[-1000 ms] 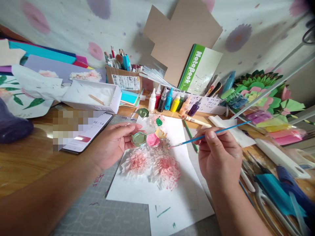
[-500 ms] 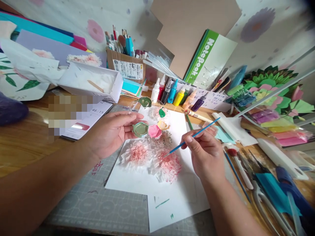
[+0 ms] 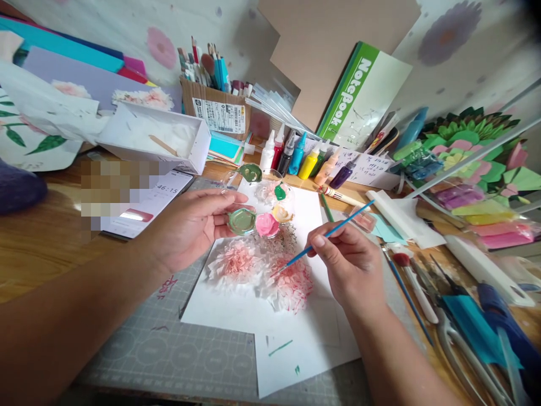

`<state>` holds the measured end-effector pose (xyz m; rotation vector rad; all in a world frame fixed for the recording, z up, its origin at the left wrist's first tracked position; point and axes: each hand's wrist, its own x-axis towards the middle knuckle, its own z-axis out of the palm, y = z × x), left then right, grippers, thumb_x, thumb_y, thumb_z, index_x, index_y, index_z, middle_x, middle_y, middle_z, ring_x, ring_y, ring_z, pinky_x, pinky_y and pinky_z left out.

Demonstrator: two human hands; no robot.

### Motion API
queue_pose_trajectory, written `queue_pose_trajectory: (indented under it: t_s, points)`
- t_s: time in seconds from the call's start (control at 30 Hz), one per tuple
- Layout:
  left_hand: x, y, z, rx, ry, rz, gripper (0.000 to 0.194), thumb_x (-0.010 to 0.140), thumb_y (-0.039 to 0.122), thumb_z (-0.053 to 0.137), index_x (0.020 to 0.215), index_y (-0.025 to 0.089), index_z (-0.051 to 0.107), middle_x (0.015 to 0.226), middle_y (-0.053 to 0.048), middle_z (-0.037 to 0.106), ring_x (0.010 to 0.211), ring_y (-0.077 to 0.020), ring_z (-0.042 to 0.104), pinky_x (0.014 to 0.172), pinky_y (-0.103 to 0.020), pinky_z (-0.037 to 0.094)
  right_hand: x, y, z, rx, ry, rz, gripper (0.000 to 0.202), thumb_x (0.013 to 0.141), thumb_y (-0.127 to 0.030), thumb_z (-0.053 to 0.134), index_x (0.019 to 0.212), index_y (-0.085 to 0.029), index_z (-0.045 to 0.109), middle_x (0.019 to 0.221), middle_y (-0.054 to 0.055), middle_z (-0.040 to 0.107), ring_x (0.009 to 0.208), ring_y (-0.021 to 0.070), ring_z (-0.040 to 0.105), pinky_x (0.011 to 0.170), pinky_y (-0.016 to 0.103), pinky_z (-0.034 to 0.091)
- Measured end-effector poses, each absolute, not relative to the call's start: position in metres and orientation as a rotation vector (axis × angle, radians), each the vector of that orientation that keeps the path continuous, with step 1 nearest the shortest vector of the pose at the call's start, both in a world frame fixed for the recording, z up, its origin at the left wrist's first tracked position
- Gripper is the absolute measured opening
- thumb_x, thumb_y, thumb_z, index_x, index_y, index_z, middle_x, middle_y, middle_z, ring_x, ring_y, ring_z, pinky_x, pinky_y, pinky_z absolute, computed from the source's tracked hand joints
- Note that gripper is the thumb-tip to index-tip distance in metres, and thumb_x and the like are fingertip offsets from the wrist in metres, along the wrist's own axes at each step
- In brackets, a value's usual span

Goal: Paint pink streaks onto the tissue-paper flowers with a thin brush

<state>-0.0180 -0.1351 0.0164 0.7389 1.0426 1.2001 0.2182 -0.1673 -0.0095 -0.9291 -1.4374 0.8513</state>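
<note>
Paintbrush (image 3: 353,216) pinched between the thumb and fingers of my right hand (image 3: 350,262), I have its tip at the petals of the right flower (image 3: 292,282), just to the left of that hand; I cannot tell whether the bristles press on the ruffles or hang barely clear. My left hand (image 3: 181,234) grips the clear palette (image 3: 234,181) at its edge, thumb above and fingers below, with the pink paint (image 3: 266,224) just beyond its fingertips. Between my hands, nearer me than the palette, the left flower (image 3: 236,263) sits beside the right one on white paper (image 3: 224,310), which lies over a grey cutting mat (image 3: 156,361). I judge the colouring partly done: both flowers have pinkish-red middles, and the right one also carries brighter pink on the tips toward my right hand. What looks left is the outer ruffles, white or very pale around the left flower and along the right flower's side toward my left hand. Beyond both hands, paint bottles (image 3: 298,158) stand upright in a row on the tabletop (image 3: 46,254).
</note>
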Motion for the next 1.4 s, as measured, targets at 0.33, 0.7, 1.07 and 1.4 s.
queue_pose_trajectory:
  t_s: [0.33,0.7,1.07,1.4]
  points:
    - [-0.017,-0.135,0.018,0.739,1.053,1.198,0.021,0.069,0.028,0.082,0.082,0.012,0.079,0.081,-0.009,0.076,0.074,-0.0218,0.069,0.063,-0.033,0.053,0.215,-0.167,-0.004,-0.932,-1.431,0.857,0.014,0.086,-0.024,0.075,0.074,-0.022,0.067,0.067,-0.002,0.065,0.061,0.0116,0.057,0.057,0.024,0.05]
    - [-0.019,-0.132,0.014,0.721,1.055,1.181,0.018,0.074,0.025,0.078,0.084,0.01,0.079,0.08,-0.009,0.077,0.072,-0.0192,0.069,0.061,-0.03,0.056,0.218,-0.164,-0.007,-0.837,-1.326,0.928,0.013,0.086,-0.021,0.075,0.074,-0.022,0.068,0.067,-0.003,0.064,0.058,0.0102,0.057,0.054,0.022,0.049]
    - [-0.018,-0.13,0.012,0.721,1.045,1.172,0.017,0.072,0.025,0.077,0.083,0.011,0.08,0.078,-0.009,0.077,0.07,-0.0182,0.07,0.058,-0.027,0.057,0.221,-0.166,-0.005,-0.965,-1.403,0.894,0.015,0.084,-0.023,0.076,0.072,-0.021,0.067,0.065,-0.003,0.063,0.059,0.0099,0.056,0.057,0.023,0.047]
    - [-0.019,-0.13,0.013,0.713,1.055,1.182,0.018,0.072,0.023,0.076,0.083,0.009,0.08,0.077,-0.009,0.077,0.069,-0.0183,0.07,0.056,-0.026,0.057,0.225,-0.163,-0.008,-0.899,-1.364,0.871,0.013,0.086,-0.023,0.076,0.075,-0.023,0.068,0.066,-0.003,0.064,0.059,0.0108,0.058,0.056,0.023,0.048]
